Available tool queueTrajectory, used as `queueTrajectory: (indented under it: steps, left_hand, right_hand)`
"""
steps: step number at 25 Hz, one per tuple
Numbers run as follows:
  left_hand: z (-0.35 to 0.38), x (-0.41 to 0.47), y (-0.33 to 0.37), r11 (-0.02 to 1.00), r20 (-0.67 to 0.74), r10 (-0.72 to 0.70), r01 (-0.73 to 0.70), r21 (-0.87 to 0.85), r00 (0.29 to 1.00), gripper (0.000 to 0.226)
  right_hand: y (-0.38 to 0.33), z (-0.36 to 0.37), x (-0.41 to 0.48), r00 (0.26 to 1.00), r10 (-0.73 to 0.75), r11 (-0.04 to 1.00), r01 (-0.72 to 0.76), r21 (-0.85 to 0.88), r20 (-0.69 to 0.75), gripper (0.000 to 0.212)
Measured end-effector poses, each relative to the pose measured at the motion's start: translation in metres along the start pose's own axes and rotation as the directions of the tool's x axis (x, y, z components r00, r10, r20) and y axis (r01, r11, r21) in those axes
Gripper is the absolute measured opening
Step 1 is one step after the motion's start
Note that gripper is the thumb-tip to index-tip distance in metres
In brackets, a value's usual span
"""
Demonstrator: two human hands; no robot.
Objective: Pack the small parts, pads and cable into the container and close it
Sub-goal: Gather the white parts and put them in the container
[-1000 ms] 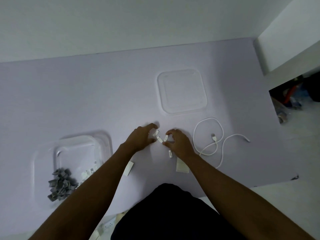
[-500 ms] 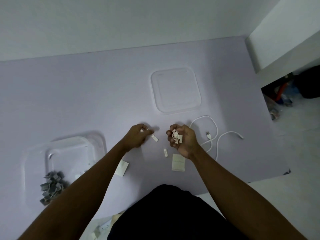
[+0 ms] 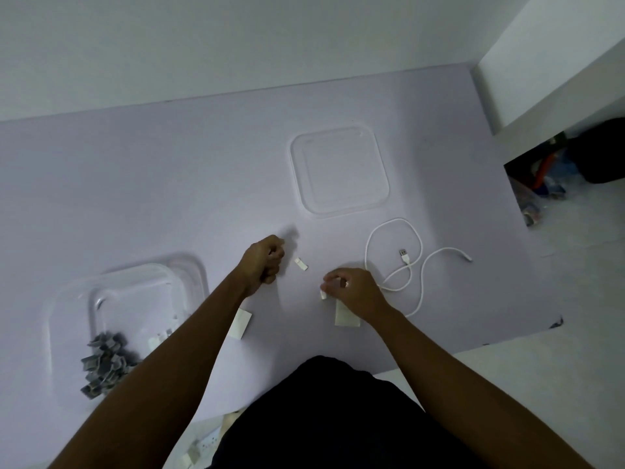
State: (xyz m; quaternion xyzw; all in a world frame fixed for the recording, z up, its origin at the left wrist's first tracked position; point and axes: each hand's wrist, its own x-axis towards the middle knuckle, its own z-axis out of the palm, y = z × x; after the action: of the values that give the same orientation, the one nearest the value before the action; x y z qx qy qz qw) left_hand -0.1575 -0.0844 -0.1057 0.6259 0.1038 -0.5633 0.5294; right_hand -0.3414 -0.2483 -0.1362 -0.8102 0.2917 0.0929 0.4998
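A clear plastic container (image 3: 72,292) stands at the left of the lilac table, with a heap of grey clips (image 3: 103,363) and a few white parts inside. Its clear lid (image 3: 339,170) lies flat at the back centre. My left hand (image 3: 263,263) is curled into a fist above the table; what it holds is hidden. One small white part (image 3: 300,264) lies loose between my hands. My right hand (image 3: 351,292) pinches a small white part (image 3: 323,294) against the table. Two white pads (image 3: 241,323) (image 3: 345,318) lie near my wrists. The white cable (image 3: 411,262) is coiled at the right.
The table's (image 3: 169,184) right edge drops to a pale floor, where a dark gap holds cluttered items (image 3: 548,177). A white wall runs behind the table. Small white pieces (image 3: 199,448) lie on the floor by my dark clothing.
My right hand turned palm down and dropped onto the loose white part near the pad. My left hand closed into a fist and drew back from the part beside it.
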Motion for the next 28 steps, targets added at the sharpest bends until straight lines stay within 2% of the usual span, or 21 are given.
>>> queueTrajectory:
  steps: [1,2,3,4,5,7,11,13,14,15,16,17,18,19,20,22,25,28]
  left_hand:
    - [0.003,0.002,-0.001,0.984,-0.105,0.029,-0.01,0.176,0.994,0.048]
    - [0.006,0.004,-0.003,0.908,-0.209,0.122,-0.024,0.419,0.97,0.054]
    - [0.011,0.004,-0.007,0.744,-0.235,0.262,-0.041,0.667,0.936,0.056]
    - [0.015,0.004,-0.011,0.567,-0.218,0.387,-0.044,0.823,0.896,0.054]
    - [0.018,0.003,-0.015,0.462,-0.206,0.479,-0.045,0.885,0.854,0.051]
    - [0.022,0.0,-0.022,0.394,-0.202,0.558,-0.043,0.918,0.805,0.057]
    - [0.032,0.0,-0.036,0.223,-0.102,0.566,-0.032,0.974,0.818,0.065]
    - [0.035,0.003,-0.041,0.198,-0.085,0.561,-0.033,0.98,0.824,0.064]
    - [0.036,0.005,-0.043,0.197,-0.085,0.569,-0.035,0.98,0.818,0.061]
    - [0.038,0.006,-0.044,0.2,-0.081,0.583,-0.047,0.979,0.808,0.055]
    - [0.039,0.008,-0.044,0.207,-0.07,0.593,-0.067,0.976,0.802,0.049]
    - [0.041,0.01,-0.044,0.217,-0.056,0.593,-0.093,0.972,0.803,0.044]
    - [0.042,0.012,-0.046,0.236,-0.044,0.585,-0.118,0.965,0.81,0.042]
    - [0.043,0.012,-0.046,0.265,-0.042,0.572,-0.136,0.954,0.819,0.042]
    - [0.042,0.012,-0.047,0.296,-0.049,0.565,-0.147,0.944,0.823,0.044]
    - [0.04,0.01,-0.044,0.345,-0.061,0.578,-0.176,0.922,0.814,0.047]
    - [0.041,-0.008,-0.029,0.391,-0.035,0.6,-0.254,0.885,0.799,0.042]
    - [0.016,-0.042,-0.018,0.427,-0.064,0.635,-0.281,0.859,0.77,0.034]
  right_hand:
    - [0.002,-0.001,-0.006,0.999,-0.017,0.999,0.018,-0.03,0.037,0.028]
    - [0.003,-0.002,-0.01,0.997,-0.033,0.998,0.037,-0.058,0.074,0.037]
    - [0.004,-0.002,-0.014,0.994,-0.047,0.995,0.055,-0.082,0.099,0.043]
    - [0.005,-0.002,-0.015,0.992,-0.057,0.992,0.07,-0.106,0.116,0.046]
    - [0.005,-0.002,-0.015,0.991,-0.06,0.989,0.075,-0.124,0.12,0.047]
    - [0.003,0.0,-0.015,0.994,-0.061,0.986,0.075,-0.149,0.092,0.043]
    - [0.002,0.005,-0.016,0.999,-0.045,0.993,0.044,-0.108,-0.014,0.033]
    - [0.001,0.008,-0.016,0.993,0.017,1.0,-0.015,0.023,-0.117,0.026]
    - [-0.002,0.006,-0.017,0.983,0.117,0.981,-0.092,0.173,-0.144,0.022]
    - [-0.006,0.003,-0.017,0.959,0.255,0.902,-0.191,0.387,-0.12,0.017]
    - [-0.01,-0.001,-0.017,0.926,0.376,0.746,-0.276,0.605,-0.042,0.014]
    - [-0.012,-0.008,-0.017,0.897,0.438,0.548,-0.326,0.77,0.068,0.012]
    - [-0.014,-0.013,-0.017,0.886,0.439,0.379,-0.334,0.863,0.15,0.011]
    - [-0.017,-0.017,-0.017,0.893,0.406,0.273,-0.322,0.907,0.195,0.012]
    - [-0.021,-0.02,-0.017,0.906,0.358,0.217,-0.314,0.924,0.224,0.017]
    - [-0.033,-0.029,-0.014,0.935,0.238,0.188,-0.31,0.932,0.263,0.025]
    - [-0.057,-0.053,-0.007,0.953,0.02,0.214,-0.298,0.93,0.301,0.032]
    - [-0.096,-0.053,0.006,0.937,-0.036,0.304,-0.321,0.897,0.347,0.026]
